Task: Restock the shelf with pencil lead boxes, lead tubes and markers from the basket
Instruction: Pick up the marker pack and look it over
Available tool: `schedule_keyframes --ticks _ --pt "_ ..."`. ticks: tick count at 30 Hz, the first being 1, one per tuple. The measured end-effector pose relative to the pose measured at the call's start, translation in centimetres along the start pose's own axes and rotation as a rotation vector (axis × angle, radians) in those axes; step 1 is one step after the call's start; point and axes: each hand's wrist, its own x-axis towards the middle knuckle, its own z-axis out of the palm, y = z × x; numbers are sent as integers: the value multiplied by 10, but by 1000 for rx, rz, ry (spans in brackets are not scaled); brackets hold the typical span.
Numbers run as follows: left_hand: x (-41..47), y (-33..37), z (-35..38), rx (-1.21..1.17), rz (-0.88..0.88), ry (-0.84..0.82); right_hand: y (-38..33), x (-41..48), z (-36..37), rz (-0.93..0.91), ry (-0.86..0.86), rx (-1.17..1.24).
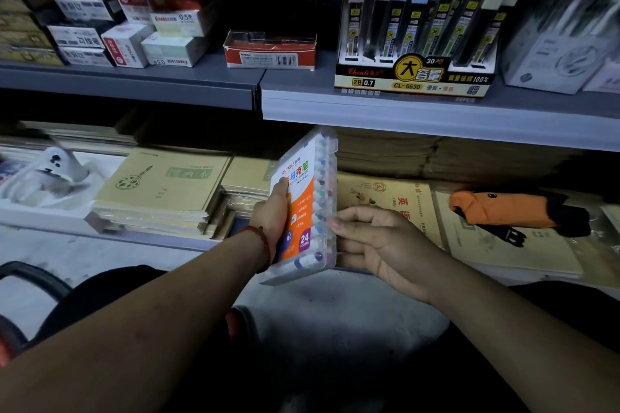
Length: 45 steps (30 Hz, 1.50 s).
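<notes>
Both hands hold one clear marker case (303,208), tilted nearly upright, just below the front edge of the upper shelf (402,107) and in front of the stacked notebooks (161,184) on the lower one; the left hand (271,214) grips its left side, thumb pressed on the orange label; the right hand (372,238) curls its fingers round the right edge. Up on the shelf stand a display box of lead tubes (416,77), a red carton (270,50) beside it, and small lead boxes (134,33) piled further left.
</notes>
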Motion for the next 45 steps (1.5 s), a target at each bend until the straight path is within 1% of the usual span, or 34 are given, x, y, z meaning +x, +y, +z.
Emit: schedule_keyframes --ticks 5,10,14,16,21,24,30,37,45 --pt "24 -12 -6 12 14 22 6 -2 1 7 4 -47" --pt "7 -7 -2 2 66 -18 7 -2 1 -1 11 -74" --pt "6 -7 -4 46 58 -45 4 0 -1 4 8 -99" --pt "4 -6 -4 70 52 -56 0 3 -3 -26 62 -81" --pt "0 -4 0 109 78 -76 -11 13 -14 -97 294 -27" --pt "0 -3 2 145 87 -107 -13 11 -15 -119 328 -31" --pt "-2 -5 4 200 74 -167 -17 6 -13 -144 304 7" --pt "-6 1 -1 229 138 -143 -18 6 -14 -50 185 63" --pt "-16 4 -11 303 196 -144 -18 7 -15 33 111 80"
